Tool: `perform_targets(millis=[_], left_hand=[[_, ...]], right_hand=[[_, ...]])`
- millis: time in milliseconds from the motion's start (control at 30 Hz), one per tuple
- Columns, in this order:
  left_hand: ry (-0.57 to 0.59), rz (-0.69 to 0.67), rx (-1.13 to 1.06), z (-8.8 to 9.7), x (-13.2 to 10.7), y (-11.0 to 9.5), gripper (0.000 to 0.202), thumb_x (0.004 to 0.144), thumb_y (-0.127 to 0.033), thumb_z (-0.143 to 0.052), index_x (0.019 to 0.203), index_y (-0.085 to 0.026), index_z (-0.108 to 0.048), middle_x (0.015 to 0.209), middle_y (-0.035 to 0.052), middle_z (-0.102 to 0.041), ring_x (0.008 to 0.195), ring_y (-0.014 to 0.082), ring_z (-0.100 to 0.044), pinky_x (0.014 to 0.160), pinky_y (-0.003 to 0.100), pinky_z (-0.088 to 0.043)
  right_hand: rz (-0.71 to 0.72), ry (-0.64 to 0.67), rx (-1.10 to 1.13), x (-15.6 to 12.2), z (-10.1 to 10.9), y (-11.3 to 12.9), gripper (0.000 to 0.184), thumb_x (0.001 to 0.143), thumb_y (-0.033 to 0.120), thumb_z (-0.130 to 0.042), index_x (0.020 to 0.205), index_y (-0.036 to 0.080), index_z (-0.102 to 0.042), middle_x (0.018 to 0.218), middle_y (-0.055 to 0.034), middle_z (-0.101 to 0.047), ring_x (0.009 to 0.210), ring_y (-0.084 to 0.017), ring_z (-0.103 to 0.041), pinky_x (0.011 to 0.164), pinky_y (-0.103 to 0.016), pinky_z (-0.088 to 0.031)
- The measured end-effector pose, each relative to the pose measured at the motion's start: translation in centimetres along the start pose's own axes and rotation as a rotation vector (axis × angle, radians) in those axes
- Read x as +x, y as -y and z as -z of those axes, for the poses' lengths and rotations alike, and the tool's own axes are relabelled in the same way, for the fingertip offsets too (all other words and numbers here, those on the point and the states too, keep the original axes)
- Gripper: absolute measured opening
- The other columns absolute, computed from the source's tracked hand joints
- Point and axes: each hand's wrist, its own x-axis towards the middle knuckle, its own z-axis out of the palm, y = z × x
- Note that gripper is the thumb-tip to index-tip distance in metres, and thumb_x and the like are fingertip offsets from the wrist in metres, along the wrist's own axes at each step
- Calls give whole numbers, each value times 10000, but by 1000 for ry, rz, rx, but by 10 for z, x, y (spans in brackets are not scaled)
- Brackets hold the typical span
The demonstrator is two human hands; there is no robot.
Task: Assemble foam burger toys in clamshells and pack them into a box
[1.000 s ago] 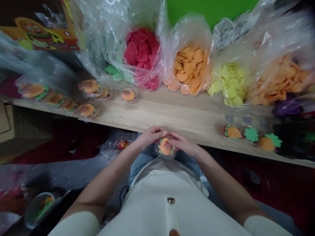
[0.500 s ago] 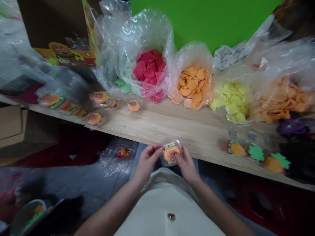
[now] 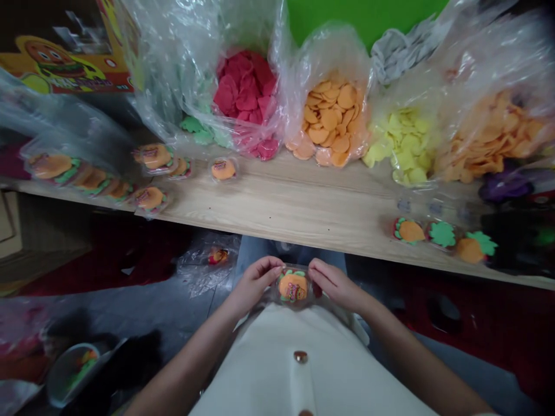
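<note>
Between my hands is a clear plastic pack with a toy burger point(image 3: 293, 287) inside, its orange bun and green edges facing up. My left hand point(image 3: 256, 283) pinches the pack's upper left corner. My right hand point(image 3: 333, 283) has its fingers closed at the upper right corner. The pack is close to my body, just off the front edge of the wooden table point(image 3: 277, 202). A single packed burger point(image 3: 224, 169) lies on the table ahead. Further left are more packed burgers point(image 3: 151, 198). To the right sit open packs with orange and green pieces point(image 3: 441, 234).
Along the back stand clear bags of red pieces point(image 3: 246, 86), orange discs point(image 3: 332, 115), yellow pieces point(image 3: 407, 141) and orange pieces point(image 3: 498, 136). A printed box point(image 3: 65, 69) is at the back left. On the floor lie a plastic wrapper point(image 3: 203, 271) and a bucket point(image 3: 54, 375).
My hands have drawn the burger pack closer to my body. My right hand's grip has moved from the pack's front face to its upper right corner. The view has shifted.
</note>
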Motion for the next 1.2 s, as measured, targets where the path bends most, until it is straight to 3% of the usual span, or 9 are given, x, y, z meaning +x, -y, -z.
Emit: perform_targets(millis=[233,333,567,700,933,1067,1200], left_hand=[[125,-50,178,6,-10,-19,207,770,-324,-571,885,-168,-642,851,50,-626,766,147,-542,705,256,-412],[169,-150,318,8,-15,-23,216,801,-322,-533,910,-184,-659,910,67,-629,851,174,-557,764,272,-411],[149,-296,472,10,-23,-17,186,819,-297,-520,872,-199,-669,838,54,-609,801,161,-560,738,264,-415],[143,-326,514,7,-24,-16,188,831,-285,-504,865,-199,-668,826,52,-612,801,159,-559,741,265,-414],[115,-287,491,3,-18,-13,216,833,-302,-484,776,-187,-658,797,50,-603,775,159,-549,734,267,-408],[148,-219,457,0,-9,-14,219,814,-326,-502,763,-181,-658,785,46,-601,768,160,-537,719,260,-403],[205,-150,396,-9,0,-19,207,782,-343,-543,729,-168,-640,738,30,-591,724,146,-514,677,246,-395]], right_hand=[[43,-50,-147,-8,-6,7,168,889,285,-338,786,202,-441,712,5,-535,635,-116,-461,585,-238,-329],[86,-64,-242,-12,-7,14,120,859,243,-364,807,193,-460,747,-14,-547,645,-122,-461,589,-246,-323],[185,-82,-404,-15,-18,8,116,823,217,-341,773,189,-441,716,-33,-524,634,-144,-453,587,-268,-328],[266,-130,-354,-16,-26,-1,129,823,221,-333,747,199,-435,691,-28,-504,625,-143,-444,578,-266,-333],[196,-136,-149,-19,-28,-11,197,875,268,-323,708,209,-410,657,4,-471,594,-117,-422,553,-237,-327],[151,-69,-297,-14,-15,-1,198,873,276,-330,743,198,-456,680,-12,-504,613,-130,-433,571,-252,-313],[229,-48,-434,7,-3,8,258,859,355,-391,692,191,-500,653,-15,-508,604,-133,-420,562,-260,-273]])
